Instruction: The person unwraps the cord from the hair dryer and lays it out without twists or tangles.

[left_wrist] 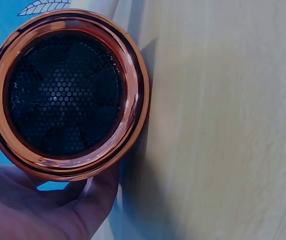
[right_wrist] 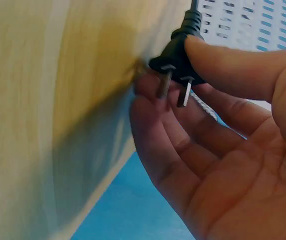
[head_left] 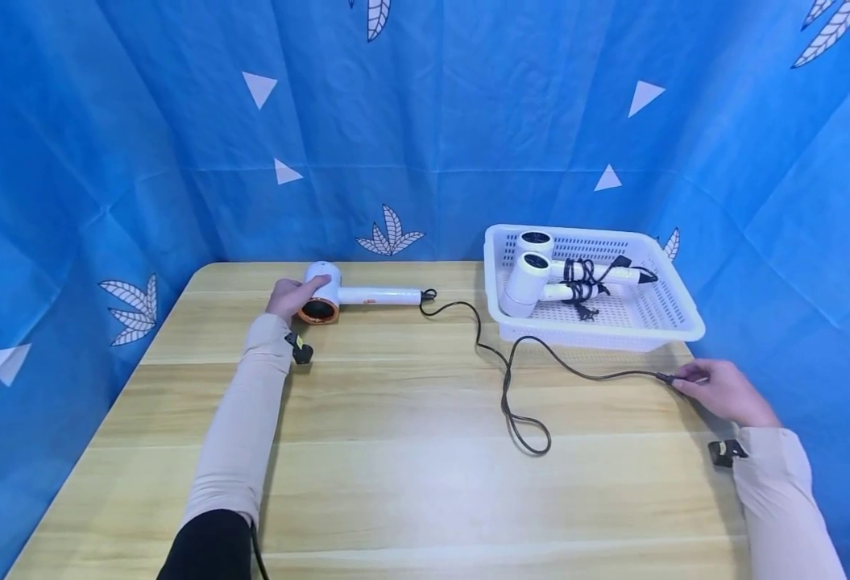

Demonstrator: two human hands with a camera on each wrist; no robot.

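Observation:
A white hair dryer lies on the table at the back left, its handle pointing right. My left hand grips the dryer's head, thumb over the top. In the left wrist view, the copper-coloured ring and dark mesh of the dryer's end face the camera, with fingers curled below and beside it. At the right edge of the table, my right hand pinches the black two-pin plug between thumb and fingers. From plug to handle runs the dark cord, twisted into a loop mid-table.
A white perforated basket stands at the back right, holding two white hair dryers with cords wrapped round their handles. The cord passes in front of the basket. A blue curtain hangs behind and at both sides of the wooden table.

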